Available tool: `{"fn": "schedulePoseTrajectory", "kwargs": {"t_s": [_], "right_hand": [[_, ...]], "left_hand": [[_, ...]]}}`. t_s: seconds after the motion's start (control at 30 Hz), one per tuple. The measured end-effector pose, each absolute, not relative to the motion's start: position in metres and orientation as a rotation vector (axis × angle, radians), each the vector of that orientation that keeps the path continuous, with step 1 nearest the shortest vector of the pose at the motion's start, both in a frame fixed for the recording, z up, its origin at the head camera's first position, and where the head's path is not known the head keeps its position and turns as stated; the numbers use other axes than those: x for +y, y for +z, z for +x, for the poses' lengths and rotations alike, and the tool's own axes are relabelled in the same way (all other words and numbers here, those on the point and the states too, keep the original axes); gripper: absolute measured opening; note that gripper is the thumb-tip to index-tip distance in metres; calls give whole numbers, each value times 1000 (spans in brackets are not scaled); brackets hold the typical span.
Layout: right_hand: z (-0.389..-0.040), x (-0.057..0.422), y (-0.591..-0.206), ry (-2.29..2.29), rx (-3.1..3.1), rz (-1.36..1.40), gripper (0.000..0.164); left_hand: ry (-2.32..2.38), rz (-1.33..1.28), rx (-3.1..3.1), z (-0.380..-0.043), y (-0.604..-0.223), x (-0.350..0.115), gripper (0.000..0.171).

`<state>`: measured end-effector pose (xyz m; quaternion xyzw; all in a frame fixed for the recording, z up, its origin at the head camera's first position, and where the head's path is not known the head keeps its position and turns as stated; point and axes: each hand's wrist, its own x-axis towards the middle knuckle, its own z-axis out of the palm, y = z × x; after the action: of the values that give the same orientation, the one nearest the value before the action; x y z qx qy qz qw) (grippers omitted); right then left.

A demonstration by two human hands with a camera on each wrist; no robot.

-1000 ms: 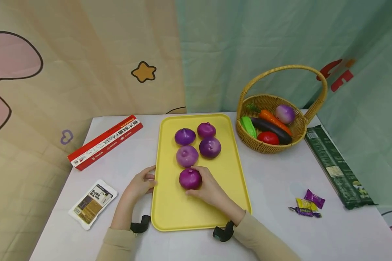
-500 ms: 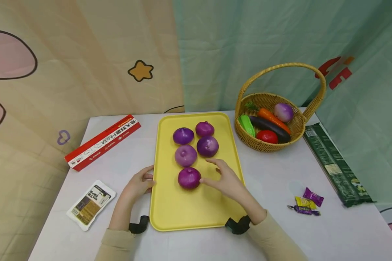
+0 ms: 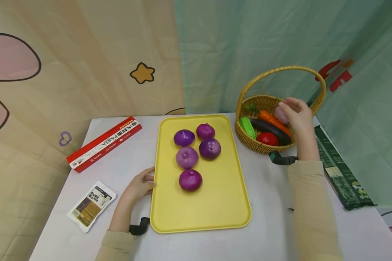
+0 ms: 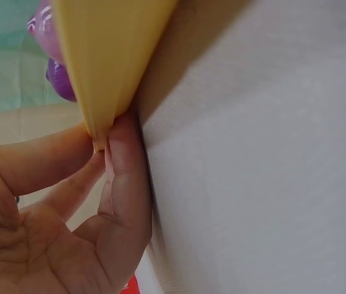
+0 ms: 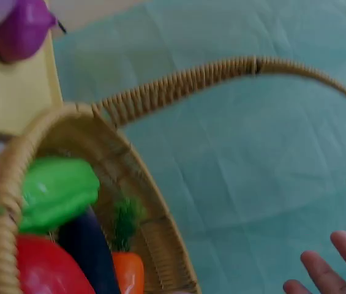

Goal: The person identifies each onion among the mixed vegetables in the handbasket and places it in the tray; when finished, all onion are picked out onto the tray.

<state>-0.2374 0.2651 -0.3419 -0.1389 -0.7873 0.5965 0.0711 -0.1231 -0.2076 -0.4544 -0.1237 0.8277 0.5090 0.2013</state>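
My left hand (image 3: 139,185) pinches the left rim of the yellow tray (image 3: 212,214); the left wrist view shows the thumb above the edge and fingers (image 4: 128,177) under it. Several purple onions stand on the tray, the nearest one (image 3: 190,180) by itself at the front of the group. My right hand (image 3: 299,116) is over the right side of the wicker basket (image 3: 259,146), holding nothing, its fingers spread in the right wrist view. It partly covers a purple-and-white round vegetable (image 3: 281,116). Beside that lie a carrot (image 3: 268,116), an eggplant (image 3: 271,129), a tomato (image 3: 268,138) and a green vegetable (image 3: 247,127).
The basket's tall handle (image 3: 277,69) arches above it. To the left lie a red pasta box (image 3: 104,144) and a white-edged food packet (image 3: 92,206). A dark green package (image 3: 343,174) lies at the right edge. My right sleeve hides most of the wrapped candies.
My right hand has let go of the nearest onion and moved right and away to the basket. That onion stays on the tray. The left hand has kept its place.
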Motion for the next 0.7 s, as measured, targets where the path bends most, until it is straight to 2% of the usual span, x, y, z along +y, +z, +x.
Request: {"fn": "schedulePoseTrajectory", "kwargs": {"t_s": [0.17, 0.43, 0.57, 0.7], "right_hand": [[-271, 294, -345, 1972, -2144, -630, 70], [-301, 306, -376, 2085, -2070, -805, 74], [-307, 311, -391, 1927, -2314, -784, 77], [-308, 312, -400, 1642, -2563, -669, 72]], "left_hand": [[1458, -325, 2298, -124, -456, -209, 62], [1479, -350, 2293, -122, -456, -208, 62], [1467, -370, 2306, -122, -455, -207, 61], [1468, -374, 2311, -121, -456, -207, 62]]}}
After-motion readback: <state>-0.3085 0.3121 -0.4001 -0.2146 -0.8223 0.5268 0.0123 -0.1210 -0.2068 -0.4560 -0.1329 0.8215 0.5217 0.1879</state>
